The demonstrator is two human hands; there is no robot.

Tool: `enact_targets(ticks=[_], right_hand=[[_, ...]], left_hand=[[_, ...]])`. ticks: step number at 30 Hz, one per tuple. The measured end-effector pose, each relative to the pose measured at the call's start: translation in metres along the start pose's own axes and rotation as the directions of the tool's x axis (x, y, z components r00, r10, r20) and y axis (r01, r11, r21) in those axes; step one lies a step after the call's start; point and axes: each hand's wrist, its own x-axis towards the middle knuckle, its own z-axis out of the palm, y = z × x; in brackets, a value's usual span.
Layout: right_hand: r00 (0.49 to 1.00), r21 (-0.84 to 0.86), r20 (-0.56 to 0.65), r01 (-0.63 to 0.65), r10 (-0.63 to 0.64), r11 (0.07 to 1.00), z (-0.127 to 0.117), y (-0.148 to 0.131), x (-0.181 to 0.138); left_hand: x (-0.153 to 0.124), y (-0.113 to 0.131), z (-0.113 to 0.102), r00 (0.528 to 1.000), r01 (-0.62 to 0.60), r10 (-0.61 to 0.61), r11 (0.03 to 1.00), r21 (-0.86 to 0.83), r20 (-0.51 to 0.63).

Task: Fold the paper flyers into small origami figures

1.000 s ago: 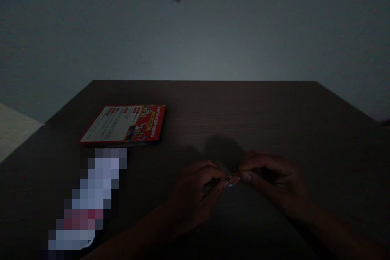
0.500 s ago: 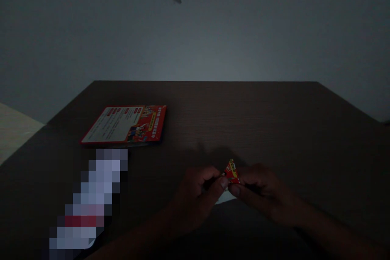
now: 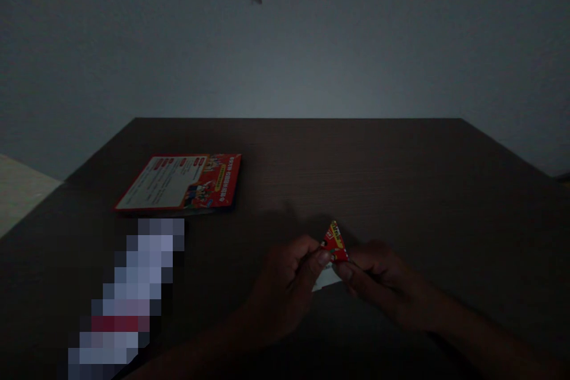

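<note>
Now shows the small red printed piece (image 3: 337,246) as an upward-pointing triangle, no longer nearly edge-on, with more white sheet (image 3: 327,277) visible below.

Dark wood-grain table (image 3: 401,160), 1 red-and-white booklet (image 3: 178,184) at left, 1 pixelated object (image 3: 127,300) nearby

Our left hand (image 3: 285,285) and right hand (image 3: 392,288) are bare right to the fingertips. Behind the fingers, our left forearm (image 3: 214,338) and right forearm (image 3: 481,332) are bare too, smooth in outline. Our right thumb (image 3: 363,285) ends in a short, rounded nail (image 3: 346,273); dimness hides finer marks.
</note>
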Motion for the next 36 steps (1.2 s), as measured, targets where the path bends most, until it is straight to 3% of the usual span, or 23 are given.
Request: enact_targets(ticks=[6,12,17,22,29,36], right_hand=[[1.0,0.042,-0.004,-0.029,0.029,0.999,0.002,0.004,-0.001],[0.998,0.057,-0.05,-0.023,0.026,0.998,-0.003,0.006,-0.003],[0.997,-0.125,-0.06,0.036,-0.043,0.992,-0.003,0.003,-0.002],[0.989,-0.266,-0.079,0.102,-0.127,0.959,-0.002,0.001,0.001],[0.994,-0.109,-0.077,0.067,-0.076,0.992,-0.004,0.003,-0.002],[0.993,0.039,-0.112,0.031,-0.026,0.999,-0.005,0.005,-0.004]], left_hand=[[0.0,0.0,0.001,0.995,0.104,-0.102,0.986,-0.132,0.017],[-0.003,-0.003,-0.002,0.972,0.045,-0.033,0.998,-0.049,0.232],[-0.003,-0.001,-0.005,0.975,-0.044,0.03,0.997,0.058,0.222],[-0.002,0.0,-0.005,0.976,-0.057,0.029,0.991,0.123,0.216],[-0.002,-0.004,-0.006,0.975,-0.015,0.018,1.0,-0.016,0.22],[-0.003,-0.002,-0.01,0.976,-0.078,0.056,0.992,0.102,0.208]])
